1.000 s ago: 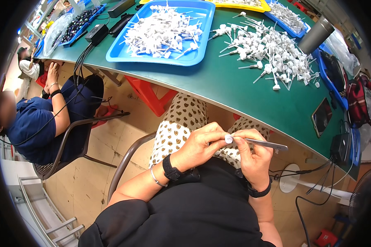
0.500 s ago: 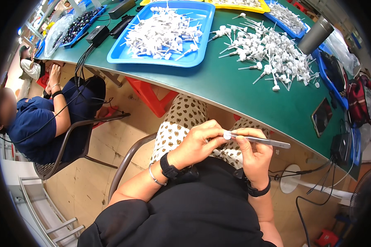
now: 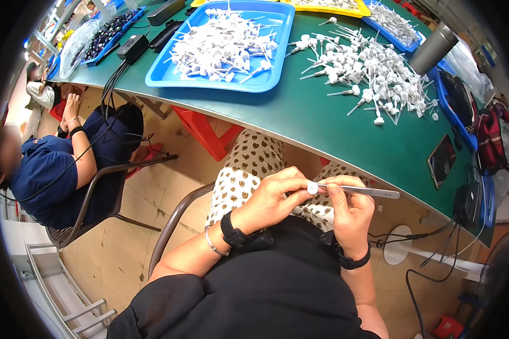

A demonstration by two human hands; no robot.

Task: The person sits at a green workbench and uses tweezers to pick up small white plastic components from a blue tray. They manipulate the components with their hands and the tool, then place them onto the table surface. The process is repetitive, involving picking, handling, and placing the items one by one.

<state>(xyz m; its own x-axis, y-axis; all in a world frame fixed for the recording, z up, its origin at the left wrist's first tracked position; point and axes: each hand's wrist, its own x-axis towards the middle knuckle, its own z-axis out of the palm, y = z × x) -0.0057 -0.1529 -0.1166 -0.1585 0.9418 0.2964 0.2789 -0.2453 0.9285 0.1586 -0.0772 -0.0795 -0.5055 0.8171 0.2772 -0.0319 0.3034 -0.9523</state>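
Note:
Over my lap, my left hand (image 3: 278, 195) pinches a small round white plastic part (image 3: 312, 187) between thumb and fingertips. My right hand (image 3: 349, 212) is closed around metal tweezers (image 3: 373, 192), whose tips meet the white part and whose back end points right. Fine detail at the tips is too small to make out. Beyond my hands, a heap of white plastic pieces with thin stems (image 3: 373, 73) lies loose on the green table (image 3: 254, 116). More of the same pieces fill a blue tray (image 3: 158, 79) left of the heap.
A grey cylinder (image 3: 434, 48) stands right of the heap. A phone (image 3: 441, 161) lies near the right table edge, beside a black box with cables (image 3: 467, 204). At left, another person (image 3: 56, 164) sits on a chair. A red stool (image 3: 209, 138) is under the table.
My hands stay almost in place; the tweezers have turned slightly and their back end sits a little lower. The seated person at left has shifted slightly.

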